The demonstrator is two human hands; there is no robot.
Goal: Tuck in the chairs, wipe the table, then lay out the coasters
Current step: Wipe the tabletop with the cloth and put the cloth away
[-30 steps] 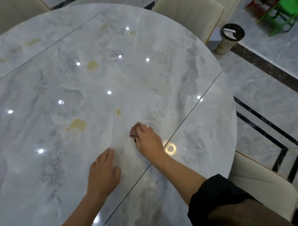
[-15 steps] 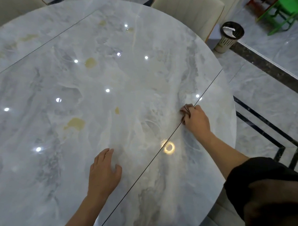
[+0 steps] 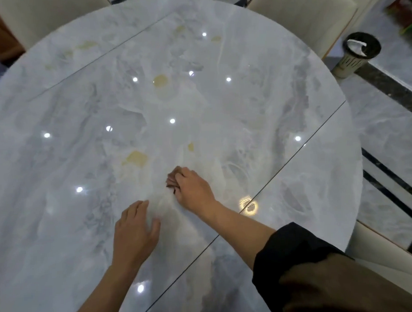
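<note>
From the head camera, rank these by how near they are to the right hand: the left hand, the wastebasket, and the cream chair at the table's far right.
Measured from the right hand, which grips the brown cloth:
1. left hand, flat on the table just below and to the left.
2. cream chair, at the far right rim of the table.
3. wastebasket, on the floor beyond that chair.

A round, glossy grey marble table (image 3: 292, 120), crossed by two thin seams and marked with yellowish stains (image 3: 135, 158), is pressed by a flat left hand (image 3: 134, 235) and a small brown cloth (image 3: 172, 180).
</note>
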